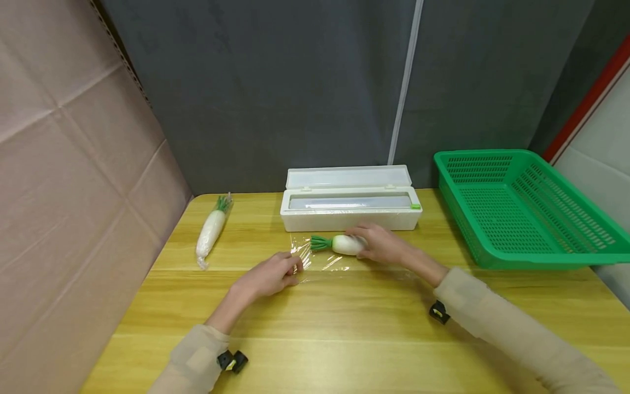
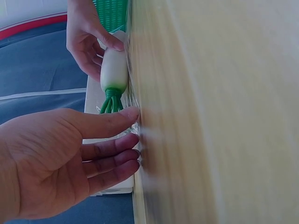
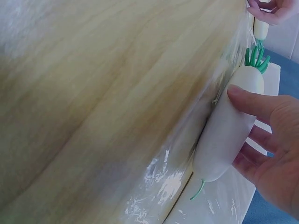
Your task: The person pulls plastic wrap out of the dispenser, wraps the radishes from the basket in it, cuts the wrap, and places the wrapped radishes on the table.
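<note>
A white radish [image 1: 346, 245] with green stalks lies on a sheet of clear cling film [image 1: 328, 268] spread over the table. My right hand [image 1: 381, 244] grips the radish by its right part, thumb on the near side and fingers round the far side, as the right wrist view shows. The stalks point left, towards my left hand [image 1: 269, 274]. That hand's fingertips are down at the film's left edge; in the left wrist view its thumb [image 2: 110, 123] and fingers are apart, loosely bent. Another radish [image 1: 210, 234], wrapped in film, lies at the far left.
Behind the radish stands a white cling film dispenser [image 1: 351, 221], its lid [image 1: 348, 178] raised and a green slider at its right end. A green plastic basket [image 1: 561, 261] stands at the right of the wooden table [image 1: 339, 345]. A dark grey partition [image 1: 275, 98] rises behind.
</note>
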Action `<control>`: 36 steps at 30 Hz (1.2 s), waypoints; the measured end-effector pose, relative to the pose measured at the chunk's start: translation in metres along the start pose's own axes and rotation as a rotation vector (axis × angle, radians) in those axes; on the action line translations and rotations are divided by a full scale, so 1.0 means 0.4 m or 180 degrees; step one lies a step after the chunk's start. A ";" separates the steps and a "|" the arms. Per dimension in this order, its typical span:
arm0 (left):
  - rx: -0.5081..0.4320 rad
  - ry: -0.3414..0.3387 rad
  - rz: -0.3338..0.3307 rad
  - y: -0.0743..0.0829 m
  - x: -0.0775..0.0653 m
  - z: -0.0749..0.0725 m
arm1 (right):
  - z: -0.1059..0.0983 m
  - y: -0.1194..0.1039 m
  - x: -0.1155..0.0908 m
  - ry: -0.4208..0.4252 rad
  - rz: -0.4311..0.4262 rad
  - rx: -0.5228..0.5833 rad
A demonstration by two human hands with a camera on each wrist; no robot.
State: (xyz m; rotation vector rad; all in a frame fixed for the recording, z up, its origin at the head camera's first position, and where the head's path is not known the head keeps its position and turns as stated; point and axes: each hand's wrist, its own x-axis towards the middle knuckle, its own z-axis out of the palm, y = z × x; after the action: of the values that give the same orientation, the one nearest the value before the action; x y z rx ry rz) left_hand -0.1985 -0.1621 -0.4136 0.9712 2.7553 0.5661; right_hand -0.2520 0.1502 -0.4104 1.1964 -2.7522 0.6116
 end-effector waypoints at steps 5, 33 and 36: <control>0.0099 -0.0006 0.0043 0.004 0.000 -0.002 | -0.001 -0.002 -0.003 -0.0026 -0.0002 0.0016; 0.0082 -0.0140 0.0046 -0.003 -0.009 -0.010 | -0.047 0.004 -0.085 0.0461 0.0099 0.0194; 0.0103 -0.0140 0.0050 -0.002 -0.009 -0.012 | -0.052 0.015 -0.103 0.0545 0.0096 0.0205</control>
State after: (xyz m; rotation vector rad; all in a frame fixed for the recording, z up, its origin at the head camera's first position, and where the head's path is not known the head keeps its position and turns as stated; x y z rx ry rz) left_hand -0.1973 -0.1664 -0.4095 1.0011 2.7286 0.4979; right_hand -0.2297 0.1902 -0.4026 1.0621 -2.6307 0.7729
